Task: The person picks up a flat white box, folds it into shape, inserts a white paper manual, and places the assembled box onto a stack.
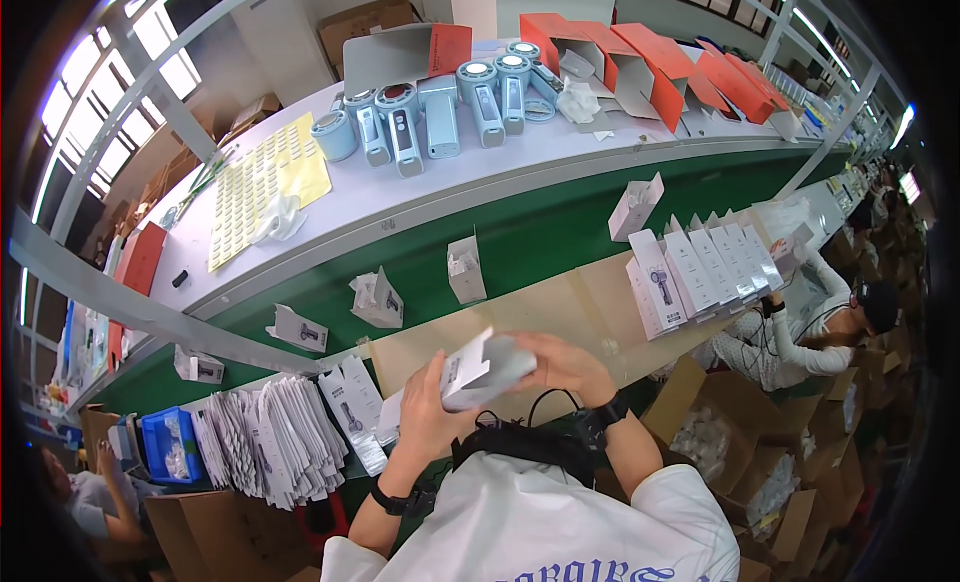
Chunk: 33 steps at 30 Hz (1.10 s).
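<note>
Resting between both hands, a small white carton [484,368] with an open flap sits low in the middle of the view, above the tan work surface [560,302]. The left hand [428,397] wraps its fingers around the carton's left end; the right hand [565,367] lies curled over the right end, fingers pressed on its top. Just left, a fanned stack of flat white cartons [275,437] lies beside a blue bin [170,442]. Up right stands a row of upright white boxes [705,267]. On the green conveyor belt [540,227] single white boxes [466,269] sit apart. Beyond it lie a yellow label sheet [260,182] and red-orange cartons [640,57].
</note>
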Tool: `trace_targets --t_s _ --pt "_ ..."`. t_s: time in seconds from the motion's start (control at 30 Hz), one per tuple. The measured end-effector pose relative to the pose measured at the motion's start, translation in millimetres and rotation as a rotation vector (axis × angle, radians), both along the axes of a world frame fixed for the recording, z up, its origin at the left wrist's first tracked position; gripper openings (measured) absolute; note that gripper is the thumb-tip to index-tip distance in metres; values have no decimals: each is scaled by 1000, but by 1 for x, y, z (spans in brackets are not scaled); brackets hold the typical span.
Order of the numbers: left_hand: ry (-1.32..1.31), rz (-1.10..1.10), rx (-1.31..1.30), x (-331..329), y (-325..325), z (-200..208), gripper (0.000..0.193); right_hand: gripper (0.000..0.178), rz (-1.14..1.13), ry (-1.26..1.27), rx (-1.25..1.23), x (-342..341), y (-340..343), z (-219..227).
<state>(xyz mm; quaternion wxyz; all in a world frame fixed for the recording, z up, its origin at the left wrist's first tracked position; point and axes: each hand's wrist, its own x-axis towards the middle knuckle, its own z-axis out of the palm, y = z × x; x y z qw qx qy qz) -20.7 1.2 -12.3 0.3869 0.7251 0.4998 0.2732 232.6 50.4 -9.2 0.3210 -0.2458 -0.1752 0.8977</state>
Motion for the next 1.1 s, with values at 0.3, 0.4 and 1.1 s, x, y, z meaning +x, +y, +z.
trace_targets --t_s 0.3,0.4,1.1 --pt "106 403 405 58 -16 6 85 73 -699 -220 514 -88 -48 -3" --pt "-264 143 349 53 -13 20 70 66 -670 -293 534 -71 -43 24" --pt "-603 383 254 58 -3 11 41 51 -706 -214 532 -84 -47 31"
